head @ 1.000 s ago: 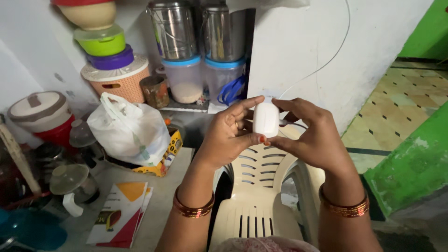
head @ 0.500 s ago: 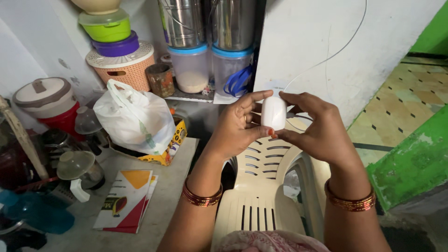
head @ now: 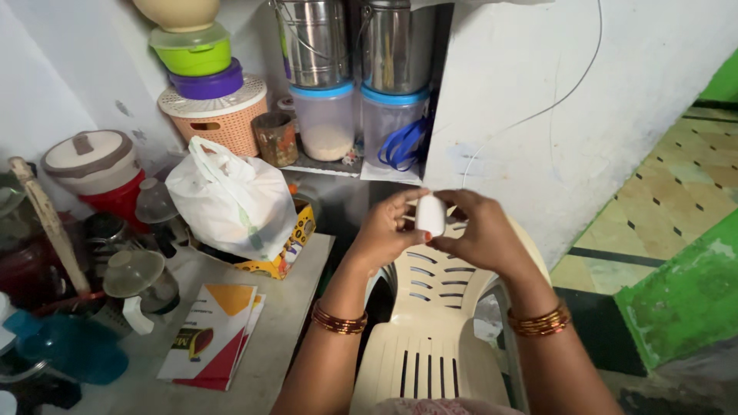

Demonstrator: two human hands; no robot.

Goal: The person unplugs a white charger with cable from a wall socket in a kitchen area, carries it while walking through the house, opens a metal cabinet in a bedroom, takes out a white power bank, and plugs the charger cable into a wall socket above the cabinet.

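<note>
Mid-frame, our left hand (head: pixel 384 230) and right hand (head: pixel 480 234) pinch 1 small white object (head: pixel 430 215), fingers closed on its sides; seemingly light, smooth, perhaps slippery.

One small white rounded plastic object (head: pixel 430 215), smooth and oblong, standing upright. Pinched between the fingertips of the left hand (head: pixel 384 230) and right hand (head: pixel 484 234), above a cream plastic chair (head: pixel 427 338).

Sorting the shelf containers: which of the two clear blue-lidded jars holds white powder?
The left jar, beside the small brown tin; the right jar holds blue looped bands instead.
</note>
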